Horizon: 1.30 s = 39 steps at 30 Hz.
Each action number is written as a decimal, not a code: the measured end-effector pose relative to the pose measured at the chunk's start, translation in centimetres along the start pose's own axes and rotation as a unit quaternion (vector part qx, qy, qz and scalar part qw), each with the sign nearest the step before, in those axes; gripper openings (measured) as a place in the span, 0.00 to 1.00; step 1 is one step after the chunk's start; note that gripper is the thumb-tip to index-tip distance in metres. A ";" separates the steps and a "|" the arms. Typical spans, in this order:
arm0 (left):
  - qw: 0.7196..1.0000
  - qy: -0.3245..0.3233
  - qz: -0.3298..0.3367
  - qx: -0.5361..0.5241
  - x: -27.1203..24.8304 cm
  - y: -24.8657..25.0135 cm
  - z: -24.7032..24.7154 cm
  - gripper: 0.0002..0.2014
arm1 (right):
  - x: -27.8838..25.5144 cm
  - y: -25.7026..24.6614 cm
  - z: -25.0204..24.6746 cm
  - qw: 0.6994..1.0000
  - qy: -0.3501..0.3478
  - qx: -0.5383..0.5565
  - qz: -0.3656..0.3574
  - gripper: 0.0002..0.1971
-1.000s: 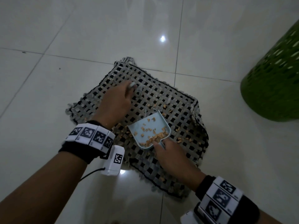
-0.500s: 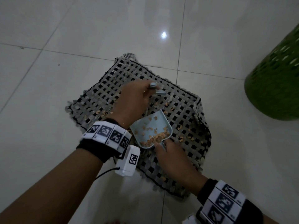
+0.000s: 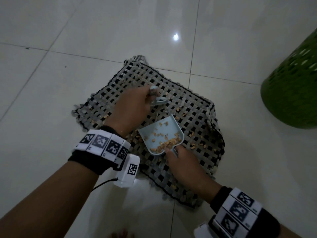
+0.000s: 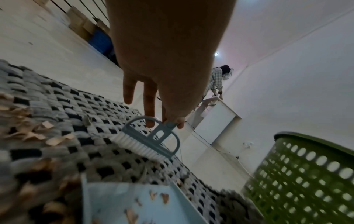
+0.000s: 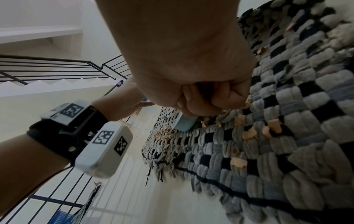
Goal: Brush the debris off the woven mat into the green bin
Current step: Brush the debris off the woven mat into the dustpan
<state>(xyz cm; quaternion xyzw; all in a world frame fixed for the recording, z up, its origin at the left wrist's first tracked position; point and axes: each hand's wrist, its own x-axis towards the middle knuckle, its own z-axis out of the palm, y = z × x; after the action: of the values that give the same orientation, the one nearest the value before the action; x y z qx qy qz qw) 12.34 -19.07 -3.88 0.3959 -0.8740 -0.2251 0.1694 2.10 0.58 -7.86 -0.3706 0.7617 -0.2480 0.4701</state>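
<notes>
A grey and black woven mat [image 3: 192, 103] lies on the tiled floor, strewn with tan debris [image 3: 193, 145]. My left hand [image 3: 132, 107] pinches a small pale blue brush [image 4: 151, 139] by its handle, bristles on the mat just beyond the dustpan's mouth. My right hand [image 3: 185, 167] grips the handle of a pale blue dustpan [image 3: 163, 133] resting on the mat, with a pile of debris inside near the handle. The green perforated bin [image 3: 291, 90] stands on the floor to the right of the mat. In the right wrist view the fingers [image 5: 201, 97] curl round the handle.
Glossy white floor tiles [image 3: 85, 40] surround the mat. In the left wrist view a person [image 4: 218, 81] bends over white furniture [image 4: 216, 119] far off. A staircase with a black railing [image 5: 57, 71] shows in the right wrist view.
My left hand has moved right across the mat with the brush, from the mat's far left part to just beyond the dustpan's mouth. The dustpan has stayed put.
</notes>
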 end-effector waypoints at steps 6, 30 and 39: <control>1.000 -0.005 0.012 0.018 -2.5 2.0 0.2 0.08 | 0.0 0.0 -0.1 1.000 0.003 -0.020 -0.006 0.20; 0.999 0.036 0.013 -0.002 7.4 -0.5 0.9 0.13 | 5.6 -2.9 -2.4 0.997 0.056 0.050 -0.021 0.22; 0.994 -0.094 0.022 0.058 7.3 0.8 -0.3 0.11 | 5.4 -2.6 -2.2 0.998 0.042 0.045 -0.017 0.25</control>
<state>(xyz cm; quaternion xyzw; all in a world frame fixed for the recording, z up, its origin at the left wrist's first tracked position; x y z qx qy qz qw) 7.44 -24.26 -2.29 0.3631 -0.9060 -0.2067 0.0680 -0.55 -5.23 -7.89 -0.3508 0.7627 -0.3052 0.4495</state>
